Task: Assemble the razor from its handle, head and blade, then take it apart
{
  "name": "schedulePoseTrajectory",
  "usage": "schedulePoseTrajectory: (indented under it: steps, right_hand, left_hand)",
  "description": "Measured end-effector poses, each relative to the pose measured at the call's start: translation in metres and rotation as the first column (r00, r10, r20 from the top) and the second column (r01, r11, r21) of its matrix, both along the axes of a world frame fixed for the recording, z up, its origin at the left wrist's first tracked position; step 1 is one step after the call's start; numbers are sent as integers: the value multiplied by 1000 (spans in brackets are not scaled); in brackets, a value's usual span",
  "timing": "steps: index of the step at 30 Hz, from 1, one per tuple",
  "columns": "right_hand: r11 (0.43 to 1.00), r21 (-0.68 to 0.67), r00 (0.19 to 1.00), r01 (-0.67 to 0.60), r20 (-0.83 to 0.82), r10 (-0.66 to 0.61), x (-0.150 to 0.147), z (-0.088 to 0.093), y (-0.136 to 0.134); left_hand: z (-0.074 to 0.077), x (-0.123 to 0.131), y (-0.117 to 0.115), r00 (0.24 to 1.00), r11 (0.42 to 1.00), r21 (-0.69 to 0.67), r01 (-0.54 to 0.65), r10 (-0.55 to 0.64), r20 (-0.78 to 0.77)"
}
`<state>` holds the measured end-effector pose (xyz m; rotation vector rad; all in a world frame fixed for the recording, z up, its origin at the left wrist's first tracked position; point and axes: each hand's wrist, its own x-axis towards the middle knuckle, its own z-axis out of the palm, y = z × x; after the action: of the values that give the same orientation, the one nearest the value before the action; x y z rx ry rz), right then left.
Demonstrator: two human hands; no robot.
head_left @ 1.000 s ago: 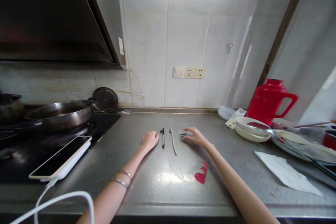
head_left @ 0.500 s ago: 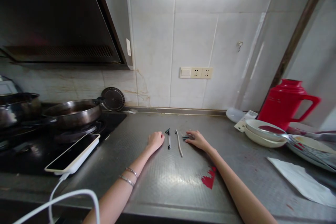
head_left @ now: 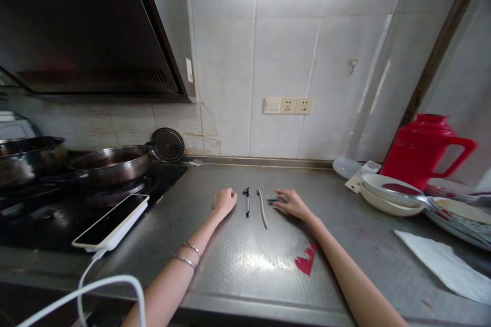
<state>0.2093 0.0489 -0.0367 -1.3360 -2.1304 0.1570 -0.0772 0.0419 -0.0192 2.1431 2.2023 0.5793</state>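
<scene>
On the steel countertop (head_left: 215, 286), my left hand (head_left: 225, 201) rests closed in a loose fist, left of a small razor (head_left: 247, 203) with a dark head and slim handle. Nothing shows in that hand. A thin, pale, slightly curved stick (head_left: 263, 210) with a dark tip lies to the right of the razor, apart from both hands. Farther right, the fingers of my right hand (head_left: 292, 204) grip the side of a small clear pack (head_left: 273, 199) with dark teal strips inside. Those fingers partly cover the pack.
At left, a phone on a white block (head_left: 111, 225) with a white cable (head_left: 115, 281) sits by the stove, where a steel pan (head_left: 115, 168) stands. A red scrap (head_left: 306, 260) lies near the front. Right are stacked bowls (head_left: 391, 199), a red thermos (head_left: 418, 153) and a white paper (head_left: 441, 265).
My left hand has drawn slightly left, away from the razor. My right hand stays at the clear pack, and the whole view has shifted a little.
</scene>
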Motion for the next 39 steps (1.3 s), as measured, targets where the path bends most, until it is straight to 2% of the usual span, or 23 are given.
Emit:
schedulePoseTrajectory:
  steps: [4,7,9,13,26,30,33,36,39]
  right_hand:
    - [990,52,984,134,107,-139,21,-5,6]
    - [959,74,939,273,196,-282,38,-14,10]
    - [945,58,911,321,252,-325,44,-18,11]
    - [933,23,887,358,304,-348,44,-20,10]
    - [929,22,880,370,312,-359,41,-14,5]
    - [926,18,876,378,317,-363,40,-12,4]
    - [922,11,878,386,303,-371,39,-11,4]
    - [919,9,879,394,289,-380,38,-10,2]
    - [918,12,880,395,283,-382,38,-10,2]
  left_hand:
    - [1,-17,4,995,993,114,43,-33,-91]
    - [-3,-30,8,990,996,92,24,-11,-144]
    - [-7,-36,12,988,1000,29,-10,15,-152]
    - [-16,-42,17,992,995,-95,-31,19,-128]
    - [-21,-43,20,990,997,-72,-22,12,-141]
    - [-17,-41,17,991,997,-74,-29,19,-134]
    - [-9,-35,11,990,1000,12,-22,24,-137]
    - [3,-22,6,993,989,149,3,15,-116]
    - [13,-2,4,998,987,151,56,-49,-50]
